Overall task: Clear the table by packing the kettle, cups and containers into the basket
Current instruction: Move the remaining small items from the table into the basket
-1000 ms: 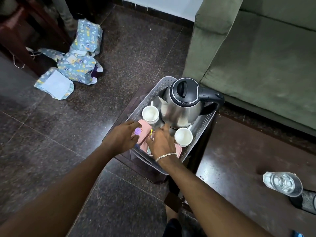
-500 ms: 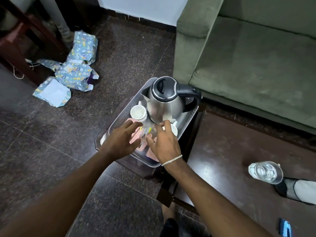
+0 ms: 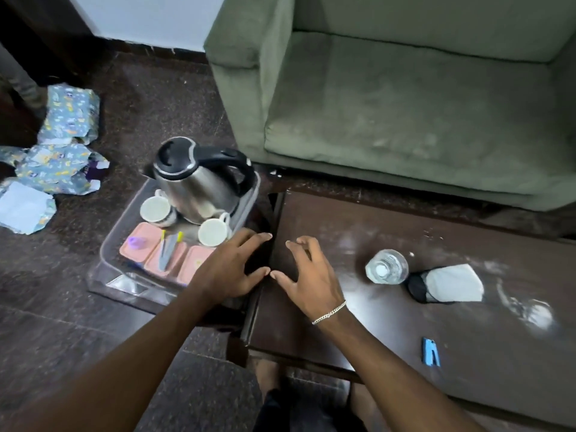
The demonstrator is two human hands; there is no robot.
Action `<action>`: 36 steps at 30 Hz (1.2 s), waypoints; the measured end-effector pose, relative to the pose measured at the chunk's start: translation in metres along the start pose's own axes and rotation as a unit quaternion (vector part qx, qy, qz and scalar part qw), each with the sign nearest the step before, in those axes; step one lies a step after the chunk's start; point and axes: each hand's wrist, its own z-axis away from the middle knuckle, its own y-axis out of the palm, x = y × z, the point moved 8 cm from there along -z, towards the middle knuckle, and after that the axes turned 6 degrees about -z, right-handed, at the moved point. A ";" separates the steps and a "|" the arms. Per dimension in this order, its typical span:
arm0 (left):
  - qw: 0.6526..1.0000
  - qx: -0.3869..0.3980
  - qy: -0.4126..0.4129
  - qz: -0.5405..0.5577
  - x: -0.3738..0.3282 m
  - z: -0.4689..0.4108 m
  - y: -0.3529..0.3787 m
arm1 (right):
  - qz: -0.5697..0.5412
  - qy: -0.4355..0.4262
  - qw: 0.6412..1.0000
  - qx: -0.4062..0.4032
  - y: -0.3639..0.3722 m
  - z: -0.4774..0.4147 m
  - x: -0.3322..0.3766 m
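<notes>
A grey plastic basket [image 3: 106,254] sits on a small dark stand left of the table. Inside it stand a steel kettle [image 3: 196,185] with a black lid and handle, two white cups [image 3: 154,208] [image 3: 213,232], and three pink-lidded containers [image 3: 138,246] with spoons [image 3: 166,254] lying on them. My left hand [image 3: 230,269] hovers at the basket's right edge, fingers spread, holding nothing. My right hand [image 3: 308,275], with a silver bracelet, hovers over the table's left end, fingers apart and empty.
The dark wooden table [image 3: 405,338] carries a clear water bottle [image 3: 386,266], a black-and-white pouch [image 3: 445,283], a blue object [image 3: 431,352] and white smears. A green sofa [image 3: 405,104] stands behind. Crumpled gift wrap [image 3: 59,151] lies on the floor at left.
Both hands have pulled back out of the basket and moved right, to the basket's edge and the table. The camera has swung right, bringing more of the table into view.
</notes>
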 end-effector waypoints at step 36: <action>0.969 0.245 0.008 0.033 -0.251 -0.034 0.310 | 0.043 0.366 0.929 0.040 -0.086 0.223 -0.336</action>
